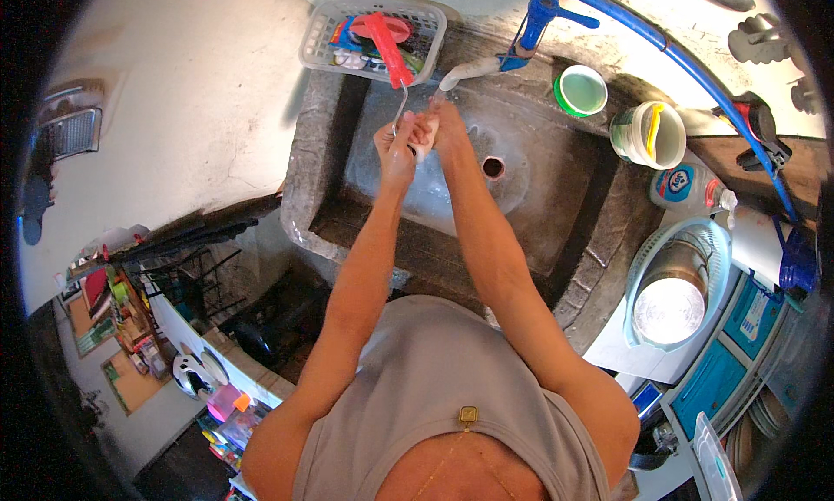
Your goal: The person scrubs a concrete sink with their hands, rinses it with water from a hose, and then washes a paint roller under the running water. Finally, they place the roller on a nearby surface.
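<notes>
Over the stone sink (300,175), I hold a small paint roller with a red handle (387,49) pointing away from me. Its bent wire frame (400,110) runs down into my left hand (397,154), whose fingers are closed around it. The pale roller cover (424,145) lies between my hands. My right hand (448,126) is closed against the cover's other side, directly under the tap's white spout (473,69). Water appears to run onto that hand. Fingers partly hide the cover.
A white plastic basket (313,45) with assorted items stands behind the sink. On the right ledge are a green-and-white tub (581,91), a white bucket (624,135), a detergent bottle (682,187) and a pale blue basin (637,266) holding a metal pot. A blue valve (540,13) tops the tap.
</notes>
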{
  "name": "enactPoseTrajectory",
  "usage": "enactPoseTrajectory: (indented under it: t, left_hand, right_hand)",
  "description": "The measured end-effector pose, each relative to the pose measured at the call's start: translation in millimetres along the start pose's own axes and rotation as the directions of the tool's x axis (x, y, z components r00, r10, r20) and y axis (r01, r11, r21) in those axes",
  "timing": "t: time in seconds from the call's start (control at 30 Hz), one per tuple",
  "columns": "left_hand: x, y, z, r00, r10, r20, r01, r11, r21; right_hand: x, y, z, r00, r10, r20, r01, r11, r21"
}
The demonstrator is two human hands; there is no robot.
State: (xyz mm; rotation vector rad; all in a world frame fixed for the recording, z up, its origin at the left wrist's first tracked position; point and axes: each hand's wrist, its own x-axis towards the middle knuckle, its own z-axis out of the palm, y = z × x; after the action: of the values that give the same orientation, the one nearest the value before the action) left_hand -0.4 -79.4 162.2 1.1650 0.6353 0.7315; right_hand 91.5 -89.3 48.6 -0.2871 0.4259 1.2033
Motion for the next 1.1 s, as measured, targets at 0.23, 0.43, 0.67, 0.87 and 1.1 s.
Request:
enactPoseTrajectory:
  t: [0.23,0.43,0.67,0.87,1.1]
  left_hand:
    - [13,13,12,0.967,0.089,-0.238,-0.146,0.962,-0.230]
    - [30,20,27,0.964,0.034,-0.264,-0.124,0.934,-0.334]
    - [39,15,12,0.994,-0.038,0.105,0.070,0.942,-0.328]
    - [53,8,15,0.968,-0.133,0.215,0.194,0.934,-0.299]
    - [49,-1,24,0.953,-0.207,0.221,0.245,0.956,-0.161]
  right_hand:
    - [1,14,23,0.927,-0.289,-0.239,0.128,0.842,-0.523]
    - [-32,-25,32,0.777,-0.411,0.477,0.605,0.276,-0.747]
    - [-61,-79,68,0.776,0.316,0.547,0.629,-0.319,-0.708]
    - [-36,-55,39,0.863,0.050,0.503,0.470,-0.446,-0.762]
    - [-40,-46,14,0.873,-0.090,0.479,0.375,-0.502,-0.779]
